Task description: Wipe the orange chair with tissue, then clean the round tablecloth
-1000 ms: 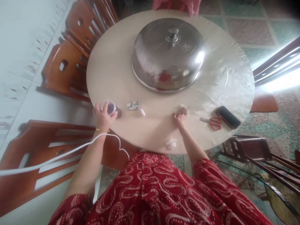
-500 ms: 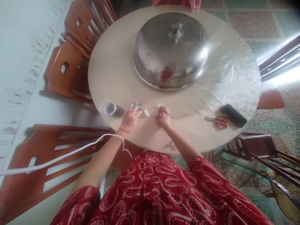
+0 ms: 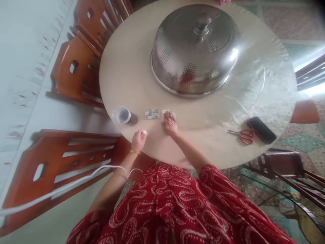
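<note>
My left hand [image 3: 138, 141] is closed over the table's near left edge. A small white object [image 3: 144, 132] pokes out between its thumb and fingers; its kind is too small to make out. To the right, my right hand [image 3: 170, 124] presses down on a crumpled whitish cloth [image 3: 173, 115], which shows around the fingertips. Left of that cloth lies a small flat grey-and-white patterned packet [image 3: 152, 114]. A translucent plastic cup [image 3: 123, 115] stands beyond my left hand, with its shadow beside it.
A large perforated steel dome cover [image 3: 195, 54] sits on the round cloth-covered table [image 3: 127, 74]. Red-handled scissors [image 3: 245, 136] and a black phone [image 3: 262, 130] lie at the right. Wooden chairs [image 3: 68, 73] line the left side. A white cable [image 3: 83, 178] crosses my left forearm.
My left hand has drawn back from beside the packet toward the table edge, with the small white object now in it. My right hand and the cloth have shifted slightly left.
</note>
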Demonstrator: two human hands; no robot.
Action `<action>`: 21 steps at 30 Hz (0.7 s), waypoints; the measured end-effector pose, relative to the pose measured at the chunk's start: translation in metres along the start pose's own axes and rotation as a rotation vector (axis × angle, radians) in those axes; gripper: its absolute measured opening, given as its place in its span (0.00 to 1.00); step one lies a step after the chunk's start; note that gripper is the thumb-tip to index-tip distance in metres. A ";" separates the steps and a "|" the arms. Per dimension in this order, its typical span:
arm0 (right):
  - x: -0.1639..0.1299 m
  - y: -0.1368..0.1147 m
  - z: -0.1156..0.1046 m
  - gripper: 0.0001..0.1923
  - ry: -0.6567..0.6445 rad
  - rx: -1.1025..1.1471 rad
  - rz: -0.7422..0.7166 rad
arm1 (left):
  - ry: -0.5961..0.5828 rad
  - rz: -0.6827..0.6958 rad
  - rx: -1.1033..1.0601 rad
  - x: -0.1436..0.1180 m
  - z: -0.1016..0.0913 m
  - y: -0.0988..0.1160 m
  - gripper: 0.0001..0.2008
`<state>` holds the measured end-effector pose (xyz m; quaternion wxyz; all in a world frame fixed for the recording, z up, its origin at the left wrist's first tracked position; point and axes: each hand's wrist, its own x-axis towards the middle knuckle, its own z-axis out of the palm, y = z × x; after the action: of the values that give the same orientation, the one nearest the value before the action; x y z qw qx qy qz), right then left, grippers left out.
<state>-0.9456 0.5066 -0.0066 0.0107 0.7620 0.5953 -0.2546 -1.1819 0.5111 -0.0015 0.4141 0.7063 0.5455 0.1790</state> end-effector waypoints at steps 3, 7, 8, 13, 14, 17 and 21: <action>-0.026 -0.037 0.020 0.32 -0.076 0.037 -0.212 | 0.060 -0.136 -0.062 -0.033 -0.024 -0.012 0.13; -0.090 -0.035 0.033 0.30 -0.174 0.050 -0.469 | 0.119 -0.239 -0.124 -0.066 -0.047 -0.014 0.15; -0.098 -0.027 0.033 0.29 -0.193 0.050 -0.518 | 0.129 -0.248 -0.137 -0.072 -0.051 -0.013 0.15; -0.047 -0.020 0.028 0.27 -0.140 0.026 -0.472 | 0.154 -0.255 -0.173 -0.093 -0.057 -0.012 0.15; -0.029 -0.032 0.030 0.27 -0.144 0.024 -0.455 | 0.156 -0.253 -0.172 -0.095 -0.057 -0.011 0.15; 0.005 -0.081 0.045 0.27 -0.229 0.030 -0.514 | 0.164 -0.257 -0.153 -0.100 -0.056 -0.011 0.14; -0.026 -0.105 0.062 0.26 -0.303 0.060 -0.686 | 0.163 -0.257 -0.158 -0.104 -0.055 -0.010 0.14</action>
<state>-1.0689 0.4934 -0.0199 -0.0098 0.4722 0.7998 -0.3705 -1.2628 0.4373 0.0440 0.4422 0.5793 0.6473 0.2234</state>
